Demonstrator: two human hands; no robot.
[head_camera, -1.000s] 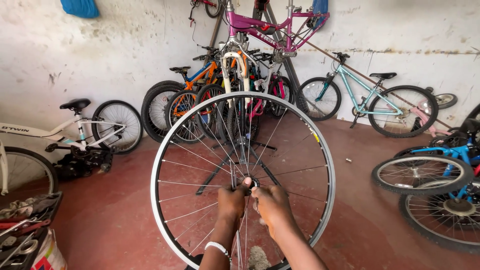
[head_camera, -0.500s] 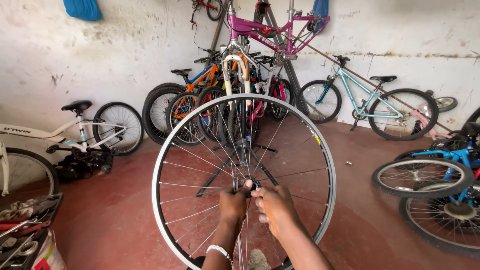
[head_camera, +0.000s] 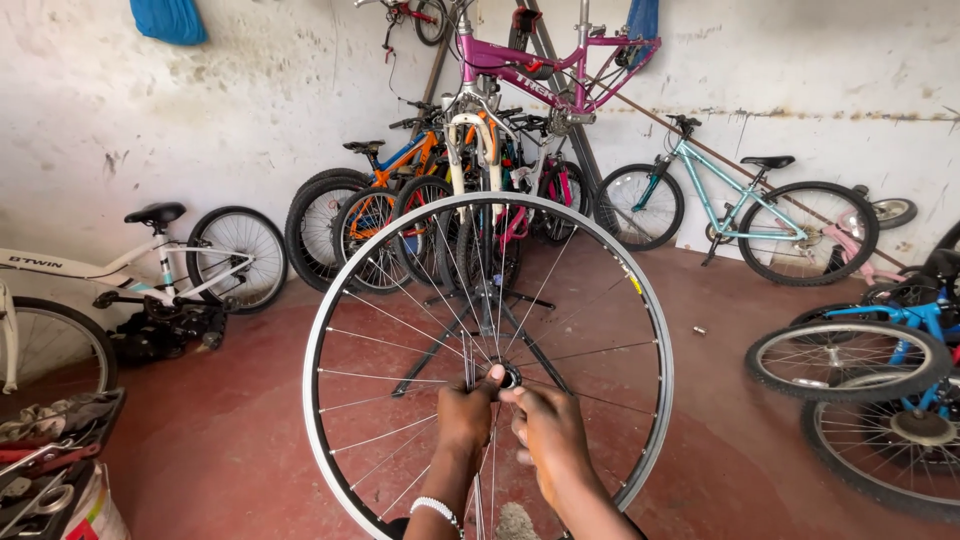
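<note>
Bike workshop, red floor (head_camera: 250, 470), stained white wall (head_camera: 120, 120) behind. Lower left: tool tray (head_camera: 45, 455). Left: white bike (head_camera: 150, 270) against wall. Upper centre: pink frame (head_camera: 560, 75) on repair stand, row of bikes below it. Centre: bare spoked wheel (head_camera: 345, 300), no tyre, held upright. Left hand (head_camera: 465, 415) and right hand (head_camera: 548, 435) both at hub (head_camera: 510, 378), fingers closed around axle ends. Judgement: hub work in progress; wheel not yet fitted to any bike. Right: teal bike (head_camera: 745, 200), blue bike (head_camera: 900, 320), loose wheels.
</note>
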